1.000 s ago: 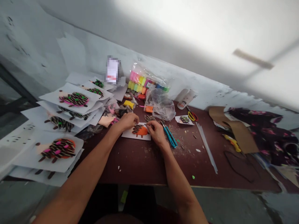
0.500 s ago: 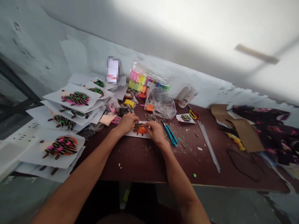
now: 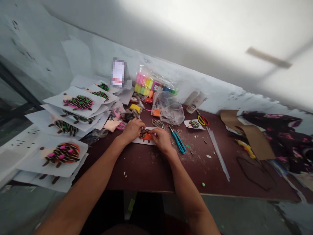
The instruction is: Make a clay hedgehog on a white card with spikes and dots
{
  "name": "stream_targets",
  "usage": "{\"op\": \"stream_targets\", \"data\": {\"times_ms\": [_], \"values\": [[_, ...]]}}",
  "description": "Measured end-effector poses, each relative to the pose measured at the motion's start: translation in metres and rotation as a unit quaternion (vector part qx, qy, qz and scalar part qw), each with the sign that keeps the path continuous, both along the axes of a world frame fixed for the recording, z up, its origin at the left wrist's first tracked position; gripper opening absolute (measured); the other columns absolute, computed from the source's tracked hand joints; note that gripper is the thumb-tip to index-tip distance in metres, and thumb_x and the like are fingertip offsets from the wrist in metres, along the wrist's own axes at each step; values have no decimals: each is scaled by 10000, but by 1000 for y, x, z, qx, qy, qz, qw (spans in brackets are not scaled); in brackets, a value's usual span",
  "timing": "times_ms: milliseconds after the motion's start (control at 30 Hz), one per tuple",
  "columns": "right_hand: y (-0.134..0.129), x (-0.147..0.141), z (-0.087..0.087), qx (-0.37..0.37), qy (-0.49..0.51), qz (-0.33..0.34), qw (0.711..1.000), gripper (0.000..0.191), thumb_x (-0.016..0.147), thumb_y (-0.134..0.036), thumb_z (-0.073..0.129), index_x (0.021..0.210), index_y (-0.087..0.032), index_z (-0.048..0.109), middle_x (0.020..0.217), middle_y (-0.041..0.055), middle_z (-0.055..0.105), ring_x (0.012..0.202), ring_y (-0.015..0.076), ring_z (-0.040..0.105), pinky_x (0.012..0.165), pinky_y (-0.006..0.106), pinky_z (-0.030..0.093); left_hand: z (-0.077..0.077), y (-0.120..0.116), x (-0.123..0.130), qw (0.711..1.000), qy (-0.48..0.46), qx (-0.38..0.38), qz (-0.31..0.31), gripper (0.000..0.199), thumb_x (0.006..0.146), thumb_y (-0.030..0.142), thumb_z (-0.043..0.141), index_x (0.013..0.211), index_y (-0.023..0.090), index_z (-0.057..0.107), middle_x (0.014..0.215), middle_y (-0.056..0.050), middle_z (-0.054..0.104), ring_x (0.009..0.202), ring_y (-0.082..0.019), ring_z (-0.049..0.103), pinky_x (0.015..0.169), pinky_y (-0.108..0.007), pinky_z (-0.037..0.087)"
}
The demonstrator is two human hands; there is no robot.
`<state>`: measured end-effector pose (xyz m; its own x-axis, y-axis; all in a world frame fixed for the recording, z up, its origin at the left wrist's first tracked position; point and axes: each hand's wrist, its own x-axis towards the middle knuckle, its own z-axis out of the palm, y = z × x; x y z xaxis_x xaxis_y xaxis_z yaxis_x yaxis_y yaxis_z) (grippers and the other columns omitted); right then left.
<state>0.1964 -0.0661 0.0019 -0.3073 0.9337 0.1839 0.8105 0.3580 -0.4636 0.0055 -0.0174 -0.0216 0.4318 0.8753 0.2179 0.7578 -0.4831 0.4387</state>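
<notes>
Reaching forward with bare forearms slanting inward. Resting the left hand [image 3: 133, 130], back up and fingers curled, at the left end of a white card [image 3: 139, 141] with an orange shape [image 3: 148, 137], flat on the table [image 3: 146, 169] between both. Bending the right hand [image 3: 161, 137] over the opposite end, fingertips down at the shape (impossible to tell, for either grip, whether apart or pinching something).

orange hedgehog [image 3: 148, 137] partly hidden by the fingers [image 3: 155, 131], screen [image 3: 118, 72] pixelated, floral cloth [image 3: 281, 140] cut off at right
</notes>
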Motion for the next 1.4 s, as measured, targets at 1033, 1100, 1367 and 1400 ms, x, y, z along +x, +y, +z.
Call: {"op": "stream_targets", "data": {"times_ms": [1033, 1100, 1367, 1400], "values": [[-2, -8, 7, 0, -103, 12, 995, 259, 997, -195, 500, 1008, -221, 757, 934, 59, 681, 899, 177, 581, 768, 250, 380, -1, 1, 0, 1000, 9, 13, -8, 304, 853, 70, 516, 907, 204, 783, 972, -90, 700, 934, -239, 583, 822, -353, 465], [-2, -9, 8, 1, -108, 15, 994, 255, 996, -191, 501, 1009, -221, 753, 940, 58, 681, 899, 177, 574, 771, 249, 375, -2, 1, 0, 1000, 9, 15, -9, 302, 850, 66, 519, 904, 203, 783, 971, -89, 701, 935, -240, 585, 818, -352, 466], [-2, -13, 9, 16, -143, 22, 989, 260, 979, -159, 498, 947, -213, 751, 875, 49, 657, 843, 177, 532, 724, 254, 347, 0, 0, 2, 1000, 4, 16, -1, 307, 848, 56, 523, 912, 207, 783, 974, -84, 704, 938, -242, 588, 810, -357, 469], [-2, -13, 9, 16, -147, 21, 989, 252, 976, -161, 506, 952, -211, 751, 879, 51, 658, 850, 180, 533, 724, 256, 348, 0, 0, 2, 1000, 5, 14, -1, 309, 846, 54, 523, 911, 208, 783, 976, -85, 704, 940, -241, 588, 811, -356, 470]]}}
